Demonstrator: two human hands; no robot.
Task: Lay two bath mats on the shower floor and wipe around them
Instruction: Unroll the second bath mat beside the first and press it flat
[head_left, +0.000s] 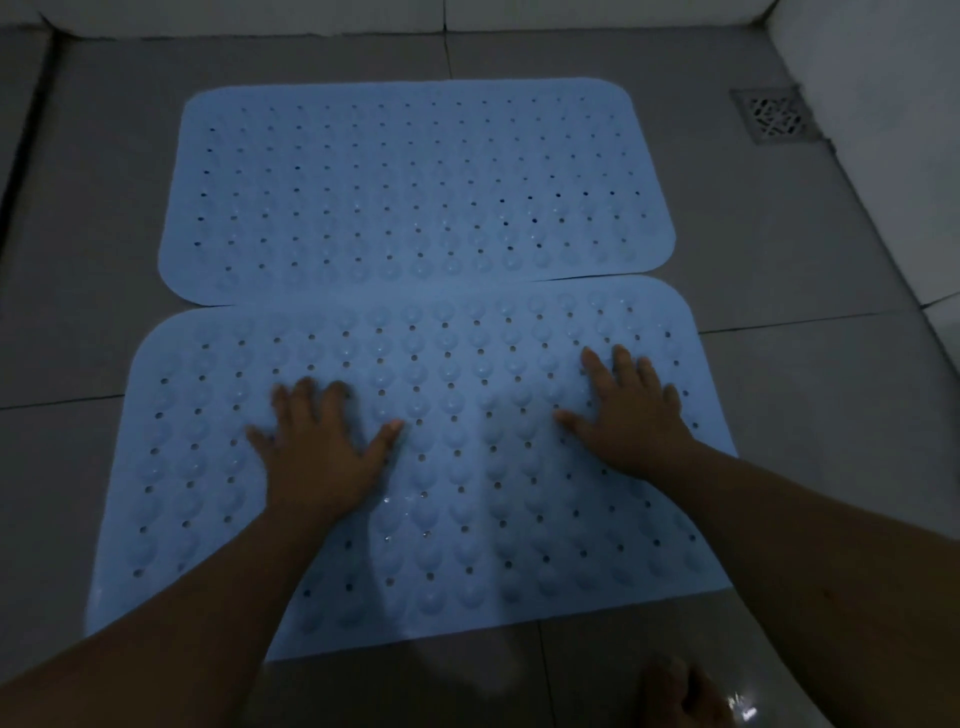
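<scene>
1. Since both mats already lie flat on the shower floor, the step in hand looks like seating the near mat: pressing it down so it grips the tiles.
2. The near mat lies across the middle of the floor, its far edge touching or slightly lapping the near edge of the far mat; which lies on top I cannot tell for sure.
3. Both mats are pale blue, with rounded corners, rows of small holes and raised bumps. The near one shows a faint ripple between the hands, so it may not be fully flat yet.
4. The left hand rests palm down on the near mat, fingers spread and straight. The right hand does the same further right, fingers spread; neither grips anything.
5. Next, I judge, comes smoothing outward to the edges, then wiping the bare tiles around; no cloth is in view.
6. Beyond the mats, a drain sits in the far right corner, and a foot shows at the bottom.
</scene>
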